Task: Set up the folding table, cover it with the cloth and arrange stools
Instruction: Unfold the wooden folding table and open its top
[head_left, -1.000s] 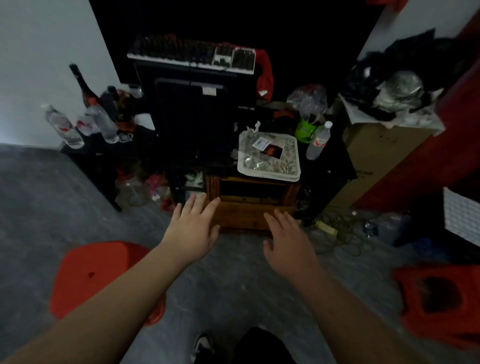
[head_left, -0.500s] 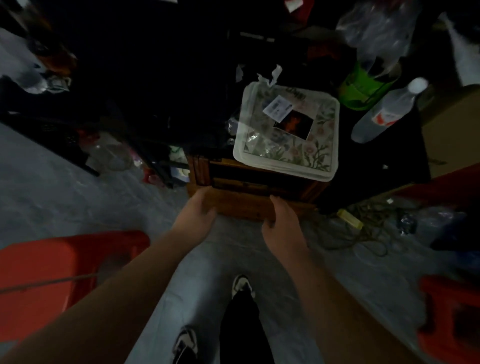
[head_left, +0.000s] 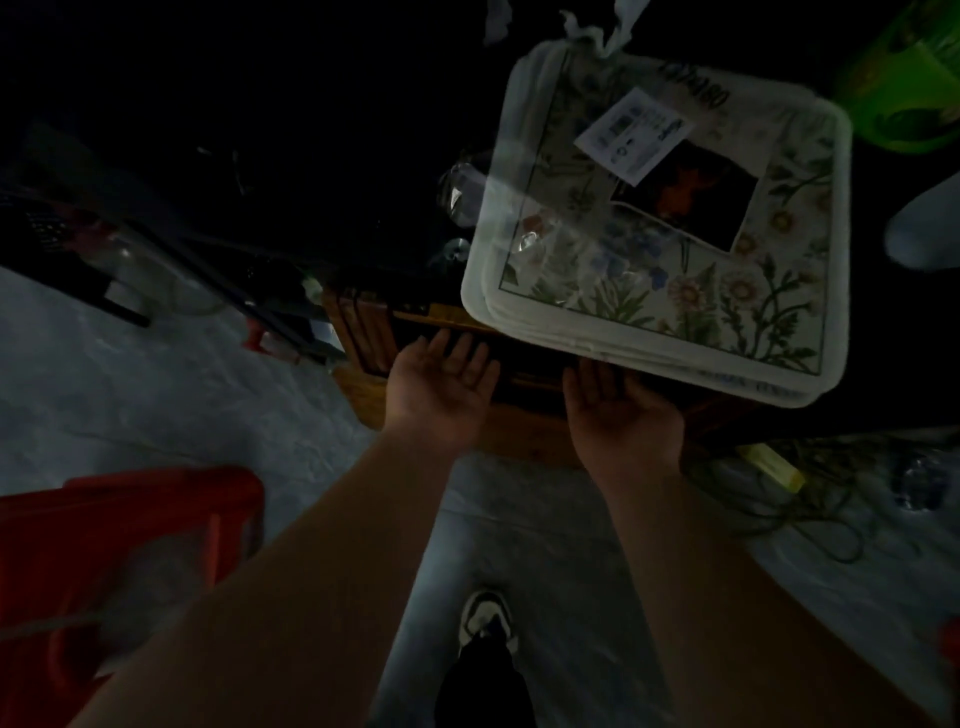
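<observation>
The folded wooden table (head_left: 519, 415) lies low on the floor (head_left: 156, 395), its long axis running left to right, directly before both palms. Left hand (head_left: 441, 384) and right hand (head_left: 618, 405) are spread, fingers straight, reaching under the packaged cloth (head_left: 660, 249); neither grip grasps anything.

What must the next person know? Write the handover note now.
Left hand: open, palm up, fingers at the folded wooden table.
Right hand: open, palm up, fingertips near the edge of the packaged floral cloth, which seems to lie on the table.
Red stool: on the floor, left.
Done: nothing visible.
Left: pull out and unfold table, spread cloth, place stools.
</observation>
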